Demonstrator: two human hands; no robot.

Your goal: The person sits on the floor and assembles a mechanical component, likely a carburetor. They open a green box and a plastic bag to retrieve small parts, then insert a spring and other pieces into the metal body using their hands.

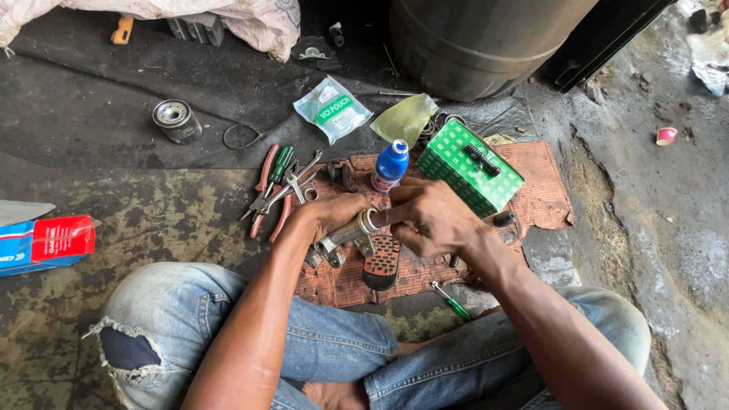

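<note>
A person sits cross-legged on a grimy floor (114,220). The left hand (334,212) grips a metal lever part (342,238), fingers closed round it. The right hand (433,216) pinches a metal ring (368,221) on the part, above a worn red mat (543,193) at the middle of the floor. Steadying the part firmly and keeping the ring square would help. Pliers (273,190) and a blue bottle (390,165) lie beside.

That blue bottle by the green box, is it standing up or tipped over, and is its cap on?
Standing upright, capped. The blue bottle rests on its base on the reddish mat, its white cap on top.
</note>
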